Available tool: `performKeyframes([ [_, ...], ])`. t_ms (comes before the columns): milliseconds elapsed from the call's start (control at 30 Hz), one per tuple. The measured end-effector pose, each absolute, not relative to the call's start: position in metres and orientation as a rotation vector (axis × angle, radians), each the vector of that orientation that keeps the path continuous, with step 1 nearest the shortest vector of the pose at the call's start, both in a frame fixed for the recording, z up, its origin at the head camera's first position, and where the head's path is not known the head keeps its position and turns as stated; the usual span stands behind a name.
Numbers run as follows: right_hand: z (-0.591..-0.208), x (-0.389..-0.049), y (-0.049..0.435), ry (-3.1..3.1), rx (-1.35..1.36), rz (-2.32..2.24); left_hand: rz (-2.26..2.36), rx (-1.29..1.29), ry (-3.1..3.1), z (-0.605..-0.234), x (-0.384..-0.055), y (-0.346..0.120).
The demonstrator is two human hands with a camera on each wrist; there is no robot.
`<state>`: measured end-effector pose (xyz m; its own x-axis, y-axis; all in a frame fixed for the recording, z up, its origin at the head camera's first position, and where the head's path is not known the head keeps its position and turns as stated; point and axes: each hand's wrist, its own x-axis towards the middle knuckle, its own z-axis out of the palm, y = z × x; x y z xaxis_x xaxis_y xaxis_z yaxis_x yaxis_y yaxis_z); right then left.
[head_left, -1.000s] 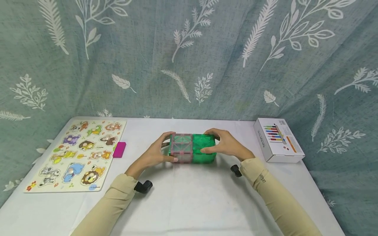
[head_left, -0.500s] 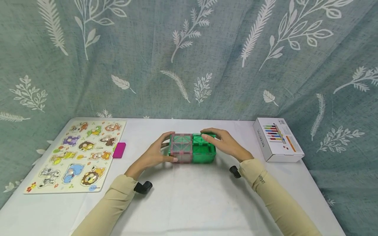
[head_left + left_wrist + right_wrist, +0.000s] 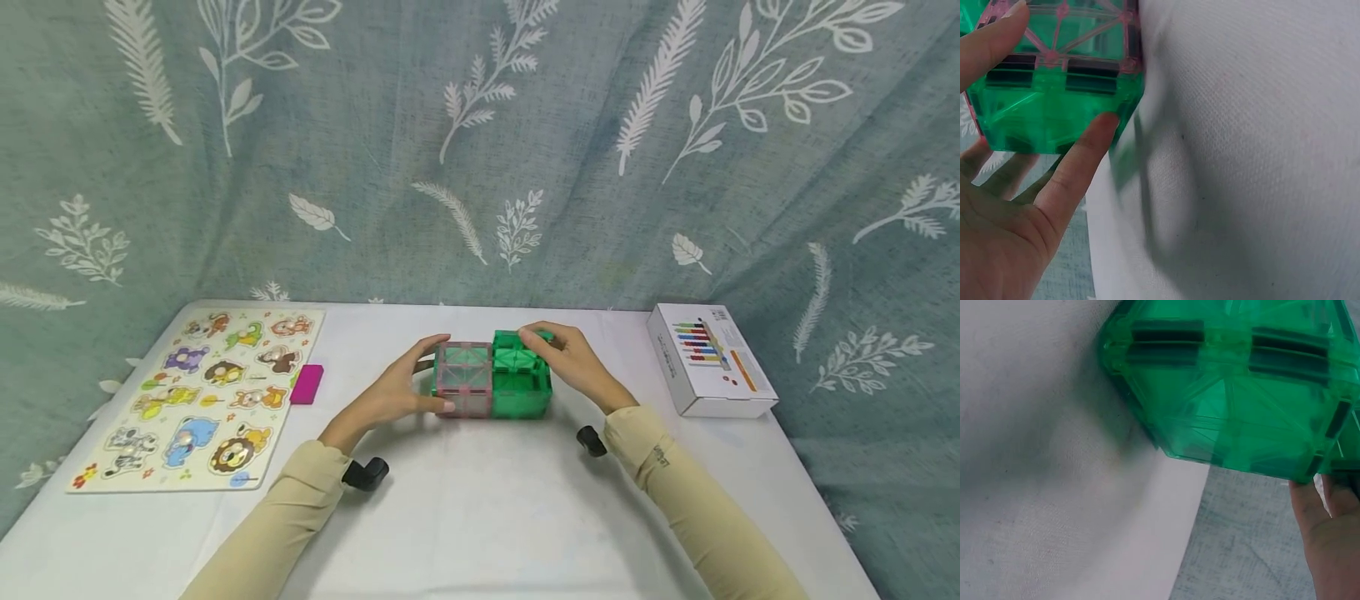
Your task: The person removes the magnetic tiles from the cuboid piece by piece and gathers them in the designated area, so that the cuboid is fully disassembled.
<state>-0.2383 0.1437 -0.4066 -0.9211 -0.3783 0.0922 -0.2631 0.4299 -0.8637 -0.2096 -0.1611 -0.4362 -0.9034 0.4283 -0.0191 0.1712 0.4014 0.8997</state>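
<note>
A block built from translucent magnetic tiles lies on the white table, with a pink-framed half (image 3: 463, 377) at left and a green half (image 3: 521, 402) at right. My left hand (image 3: 390, 393) grips the left end, thumb at the front, other fingers behind. In the left wrist view that end is a green tile (image 3: 1047, 115). My right hand (image 3: 576, 360) pinches a green magnetic tile (image 3: 516, 357) at the back of the green half's top, thumb above. This tile stands out of line, leaving a gap towards the front. Its far edge is partly hidden by my fingers.
At left lies an animal peg puzzle board (image 3: 191, 392), with a magenta block (image 3: 306, 384) against its right edge. A white box (image 3: 711, 358) with a bead picture stands at right. The leaf-patterned curtain (image 3: 480, 167) hangs behind the table (image 3: 480, 517).
My right thumb has moved from the front of the green half's top to the back. The green top tile has shifted backward and up, opening a gap. My left hand keeps its grip.
</note>
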Motion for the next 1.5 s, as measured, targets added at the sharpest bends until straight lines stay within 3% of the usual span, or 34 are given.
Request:
performKeyframes([
  [1000, -0.424, -0.248, 0.134, 2.521, -0.476, -1.615, 1.496, 0.552, 2.403, -0.435, -0.211, -0.162],
  [1500, -0.423, -0.236, 0.125, 2.483, -0.492, -1.539, 1.514, 0.532, 2.342, -0.438, -0.200, -0.182],
])
